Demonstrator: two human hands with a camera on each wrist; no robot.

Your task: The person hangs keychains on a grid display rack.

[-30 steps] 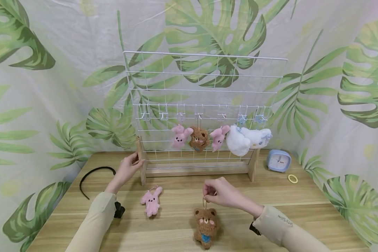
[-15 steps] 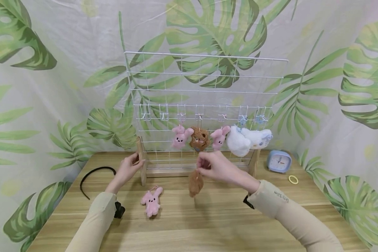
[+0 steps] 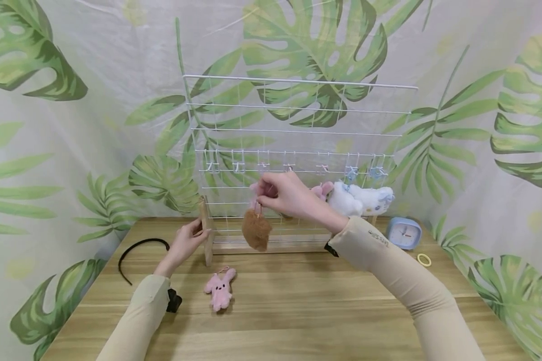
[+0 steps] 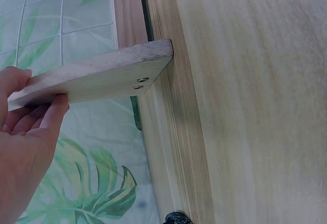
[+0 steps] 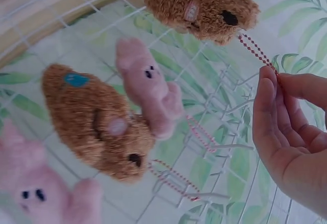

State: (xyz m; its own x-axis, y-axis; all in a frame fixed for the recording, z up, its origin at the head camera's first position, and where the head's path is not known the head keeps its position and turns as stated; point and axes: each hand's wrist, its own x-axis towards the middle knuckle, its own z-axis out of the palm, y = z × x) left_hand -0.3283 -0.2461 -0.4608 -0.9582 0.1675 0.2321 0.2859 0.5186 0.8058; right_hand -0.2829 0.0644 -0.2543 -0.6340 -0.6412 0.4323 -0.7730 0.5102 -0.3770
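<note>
My right hand [image 3: 284, 195] pinches the beaded chain [image 5: 255, 49] of a brown bear plush keychain [image 3: 256, 230]. The bear dangles in front of a white wire grid rack [image 3: 298, 133], its back toward the head view. My left hand [image 3: 185, 245] grips the rack's left wooden upright [image 4: 117, 71], thumb on one side and fingers on the other. In the right wrist view, another bear plush [image 5: 97, 117] hangs between a pink rabbit plush [image 5: 145, 86] and a second rabbit plush [image 5: 56, 193]; the right hand mostly hides these in the head view.
A loose pink rabbit keychain [image 3: 220, 291] lies on the wooden table [image 3: 298, 311] before the rack. Several hooks [image 3: 238, 165] line the grid, and white plushes [image 3: 343, 200] hang at right. A blue clock [image 3: 404, 233], yellow ring [image 3: 424, 259] and black headband [image 3: 140, 243] sit around it.
My right hand has lifted the bear off the table and carried it up and left to the rack; the bear has turned its back. The left hand stays on the upright.
</note>
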